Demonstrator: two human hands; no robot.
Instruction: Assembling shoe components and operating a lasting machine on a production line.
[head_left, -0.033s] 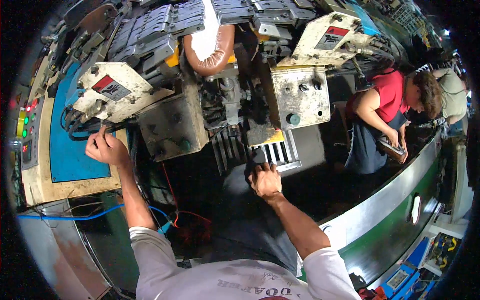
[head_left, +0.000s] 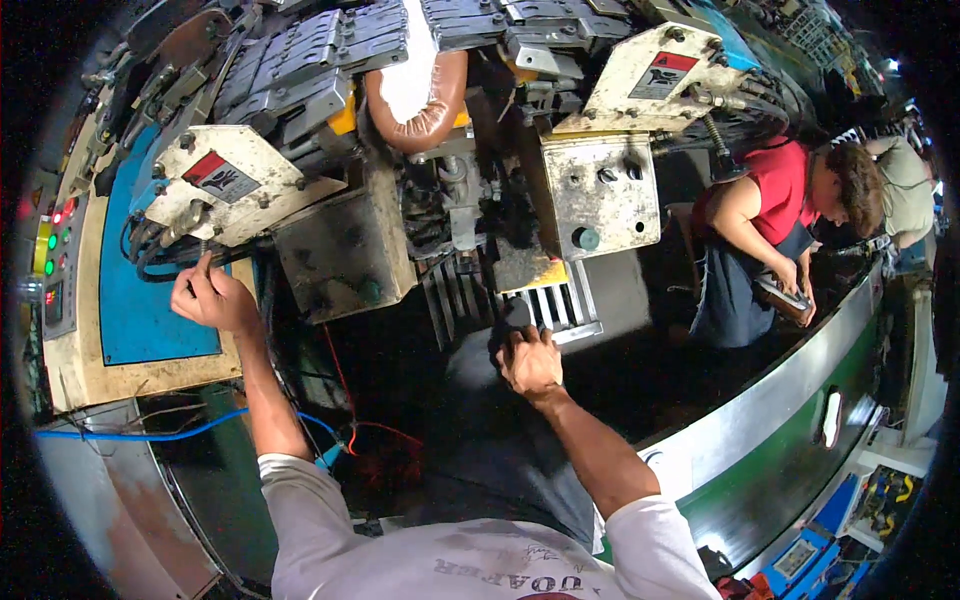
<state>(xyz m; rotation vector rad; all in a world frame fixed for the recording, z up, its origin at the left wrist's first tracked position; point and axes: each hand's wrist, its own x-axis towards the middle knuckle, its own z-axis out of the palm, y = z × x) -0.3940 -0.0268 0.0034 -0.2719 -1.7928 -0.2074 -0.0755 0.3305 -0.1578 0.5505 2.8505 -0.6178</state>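
Observation:
My left hand (head_left: 213,297) is raised at the left, its fingers bent inward and pinched together. Its fingertips are at the lower end of a threaded bolt (head_left: 204,243) under a worn cream plate (head_left: 225,190); what they hold cannot be made out. My right hand (head_left: 532,362) is lower and toward the middle, fingers curled down over something dark, just in front of a metal grille (head_left: 565,305). Beyond both hands, a brown leather shoe upper (head_left: 418,118) with a white sole side sits toe toward me in the machine's metal clamps (head_left: 320,92).
A control box (head_left: 600,195) with knobs stands right of centre. At far left are lit buttons (head_left: 60,235) and a blue panel (head_left: 140,300). A blue hose (head_left: 150,434) crosses below. To the right, a person in red (head_left: 765,205) works beside a green conveyor belt (head_left: 775,480).

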